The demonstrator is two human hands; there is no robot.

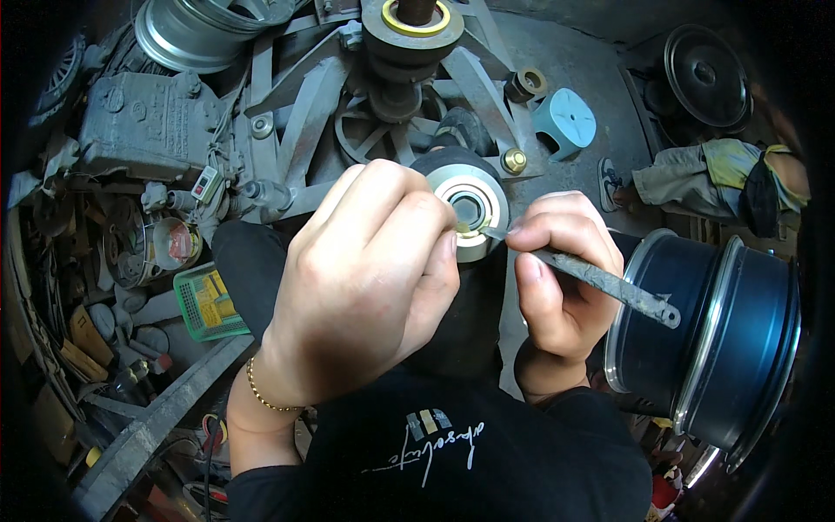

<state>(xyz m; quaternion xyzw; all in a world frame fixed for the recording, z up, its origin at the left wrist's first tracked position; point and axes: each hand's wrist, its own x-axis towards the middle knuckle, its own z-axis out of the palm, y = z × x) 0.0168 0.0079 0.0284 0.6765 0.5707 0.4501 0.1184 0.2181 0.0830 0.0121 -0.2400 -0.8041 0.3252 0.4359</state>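
Observation:
A round metal part [448, 181] with a pale rim, concentric rings and a dark-edged centre sits in front of my knees. My right hand [570, 274] is closed round a flat, worn metal strip [613, 285] with a hole in its outer end. The strip's narrow tip meets the ring near the centre of the round part. My left hand [361, 270] is closed in a pinch at the part's left side. Something small and yellowish shows at its fingertips, too small to name.
Beyond the part stands a grey metal frame [309, 122] with a round hub [413, 48]. Blue-black wheel rims [739, 335] stand at the right, a light-blue stool [565, 122] behind them. A green basket [193, 304] lies at left. Another person's legs [683, 178] show at far right.

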